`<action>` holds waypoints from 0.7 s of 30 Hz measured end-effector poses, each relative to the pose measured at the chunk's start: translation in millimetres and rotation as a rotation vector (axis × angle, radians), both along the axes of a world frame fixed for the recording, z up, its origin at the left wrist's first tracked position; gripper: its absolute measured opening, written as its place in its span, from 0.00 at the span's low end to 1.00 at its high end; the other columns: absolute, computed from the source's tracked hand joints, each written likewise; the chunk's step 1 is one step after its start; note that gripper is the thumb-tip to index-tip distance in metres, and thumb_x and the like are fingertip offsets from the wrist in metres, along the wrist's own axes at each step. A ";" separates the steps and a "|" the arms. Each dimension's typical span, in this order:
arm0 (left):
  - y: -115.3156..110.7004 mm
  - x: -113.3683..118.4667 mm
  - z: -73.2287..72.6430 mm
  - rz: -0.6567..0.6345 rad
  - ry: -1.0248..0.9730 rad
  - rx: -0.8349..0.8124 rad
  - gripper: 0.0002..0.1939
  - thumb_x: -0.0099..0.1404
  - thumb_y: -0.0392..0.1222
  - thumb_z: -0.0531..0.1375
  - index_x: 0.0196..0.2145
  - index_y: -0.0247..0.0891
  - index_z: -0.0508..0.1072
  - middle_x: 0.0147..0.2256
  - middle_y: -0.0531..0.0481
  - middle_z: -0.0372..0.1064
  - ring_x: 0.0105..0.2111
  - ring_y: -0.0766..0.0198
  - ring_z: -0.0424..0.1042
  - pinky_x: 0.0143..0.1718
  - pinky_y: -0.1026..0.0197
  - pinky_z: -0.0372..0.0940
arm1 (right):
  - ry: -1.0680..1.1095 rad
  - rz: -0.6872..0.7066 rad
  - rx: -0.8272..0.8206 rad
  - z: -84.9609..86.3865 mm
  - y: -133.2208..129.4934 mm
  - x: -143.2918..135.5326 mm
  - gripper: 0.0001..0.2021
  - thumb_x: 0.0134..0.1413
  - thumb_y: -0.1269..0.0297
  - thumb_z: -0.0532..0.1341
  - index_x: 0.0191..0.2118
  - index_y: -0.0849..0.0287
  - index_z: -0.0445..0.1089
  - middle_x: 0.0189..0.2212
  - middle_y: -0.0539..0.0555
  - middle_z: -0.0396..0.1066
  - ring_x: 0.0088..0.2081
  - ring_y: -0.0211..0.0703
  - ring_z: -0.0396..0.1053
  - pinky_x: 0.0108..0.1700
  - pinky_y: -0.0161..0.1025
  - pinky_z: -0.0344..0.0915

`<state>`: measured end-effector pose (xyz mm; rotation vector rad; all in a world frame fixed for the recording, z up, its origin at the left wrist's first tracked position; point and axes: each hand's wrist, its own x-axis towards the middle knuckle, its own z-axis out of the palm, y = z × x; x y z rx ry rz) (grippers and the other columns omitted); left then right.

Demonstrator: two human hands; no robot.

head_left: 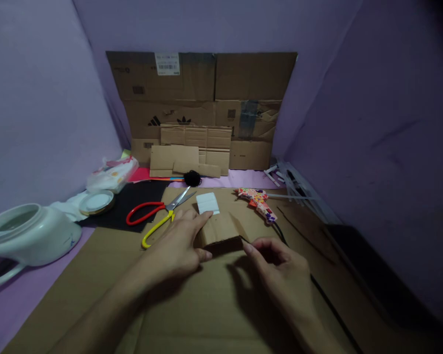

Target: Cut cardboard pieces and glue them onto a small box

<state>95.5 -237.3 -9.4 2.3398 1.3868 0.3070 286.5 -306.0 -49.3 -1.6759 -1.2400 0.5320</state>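
A small folded cardboard piece (223,228) stands on the large cardboard sheet (184,305) in the middle. My left hand (182,241) grips its left side, thumb low at the front edge and index finger reaching over the top. At its front right corner, my right hand (280,260) pinches the edge between thumb and fingers. A white square (207,203) lies just behind the piece. Scissors with red and yellow handles (162,216) lie open to the left of it. A flower-patterned glue gun (256,201) rests at the back right, its black cord running past my right hand.
A white teapot (40,236) and a round lid (96,201) are at the left, near black paper (127,211). Black yarn (192,178) lies behind, before upright cardboard (195,93). Glue sticks (295,189) and a dark flat object (380,275) are at the right.
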 end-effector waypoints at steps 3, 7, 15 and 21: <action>-1.0 -0.2 6.6 0.009 -0.012 -0.059 0.40 0.50 0.46 0.64 0.60 0.45 0.57 0.59 0.45 0.54 0.57 0.48 0.54 0.56 0.47 0.51 | 0.179 0.153 -0.160 -6.4 1.1 -2.6 0.12 0.46 0.57 0.61 0.30 0.62 0.75 0.23 0.55 0.75 0.25 0.44 0.71 0.26 0.36 0.65; -0.3 -1.7 11.4 0.018 -0.030 -0.110 0.41 0.50 0.47 0.64 0.61 0.45 0.56 0.58 0.45 0.56 0.57 0.48 0.55 0.56 0.46 0.51 | 0.285 0.265 -0.211 -12.8 -0.3 -9.6 0.19 0.51 0.58 0.58 0.48 0.62 0.68 0.22 0.52 0.74 0.20 0.39 0.67 0.20 0.32 0.61; -4.2 -2.6 6.9 -0.064 -0.039 -0.195 0.45 0.47 0.50 0.66 0.61 0.44 0.56 0.58 0.42 0.57 0.56 0.46 0.57 0.55 0.47 0.54 | 0.592 0.375 -0.242 -11.8 2.6 -22.3 0.21 0.48 0.46 0.58 0.36 0.62 0.69 0.28 0.53 0.71 0.15 0.30 0.64 0.15 0.28 0.59; 12.9 -13.1 19.7 -0.100 -0.259 -0.286 0.40 0.53 0.57 0.61 0.61 0.43 0.56 0.58 0.43 0.58 0.53 0.47 0.61 0.52 0.48 0.56 | 0.665 0.375 -0.229 -15.2 4.3 -18.7 0.20 0.48 0.47 0.60 0.36 0.60 0.70 0.28 0.51 0.71 0.16 0.28 0.65 0.15 0.25 0.59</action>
